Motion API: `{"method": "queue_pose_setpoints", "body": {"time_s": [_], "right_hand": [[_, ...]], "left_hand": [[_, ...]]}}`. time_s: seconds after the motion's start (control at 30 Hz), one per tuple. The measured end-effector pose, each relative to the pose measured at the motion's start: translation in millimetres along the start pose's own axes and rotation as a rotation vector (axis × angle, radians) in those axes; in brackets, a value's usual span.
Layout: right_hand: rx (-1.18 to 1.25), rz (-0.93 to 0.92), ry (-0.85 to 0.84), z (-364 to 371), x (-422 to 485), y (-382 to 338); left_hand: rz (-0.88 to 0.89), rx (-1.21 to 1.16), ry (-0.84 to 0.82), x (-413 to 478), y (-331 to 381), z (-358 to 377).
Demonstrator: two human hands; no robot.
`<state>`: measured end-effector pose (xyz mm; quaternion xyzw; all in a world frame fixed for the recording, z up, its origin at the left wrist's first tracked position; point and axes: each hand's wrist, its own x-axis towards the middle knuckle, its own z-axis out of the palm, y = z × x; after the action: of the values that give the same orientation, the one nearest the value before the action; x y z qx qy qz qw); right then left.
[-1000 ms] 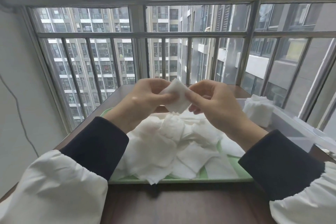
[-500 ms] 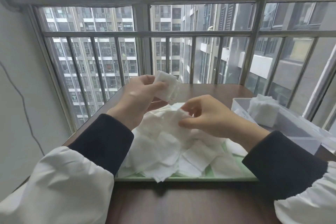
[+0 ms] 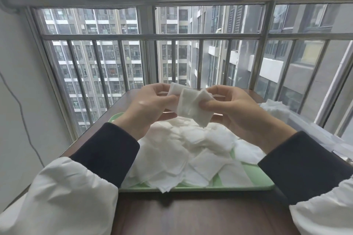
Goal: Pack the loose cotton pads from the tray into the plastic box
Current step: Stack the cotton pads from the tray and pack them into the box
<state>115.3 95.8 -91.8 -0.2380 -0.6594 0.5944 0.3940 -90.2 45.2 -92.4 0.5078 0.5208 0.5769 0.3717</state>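
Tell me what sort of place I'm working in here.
Probably a home: an enclosed balcony or window nook high in an apartment block. Metal window bars have apartment towers close outside, and a dark wooden table carries a green tray of cotton pads.

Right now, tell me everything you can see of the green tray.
The green tray is a pale, smooth rectangle, plastic by its look, with rounded corners and a low rim. It lies flat on the dark wooden table. Loose cotton pads are heaped over most of it, and one overhangs the near rim. Bare green shows at the near right and far left corners. The left hand and right hand pinch the held pads above it.
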Motion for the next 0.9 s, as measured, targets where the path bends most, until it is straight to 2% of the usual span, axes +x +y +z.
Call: {"method": "queue_pose_setpoints", "body": {"time_s": [0.2,0.5,0.9], "right_hand": [[0.153,-0.019,0.037,1,0,0],[-0.002,-0.007,0.117,-1,0,2],[-0.154,-0.074,0.255,-3,0,3]], "left_hand": [[0.038,-0.052,-0.134,-5,2,7],[0.012,-0.115,-0.199,-6,3,10],[-0.053,-0.13,-0.167,-8,6,14]]}}
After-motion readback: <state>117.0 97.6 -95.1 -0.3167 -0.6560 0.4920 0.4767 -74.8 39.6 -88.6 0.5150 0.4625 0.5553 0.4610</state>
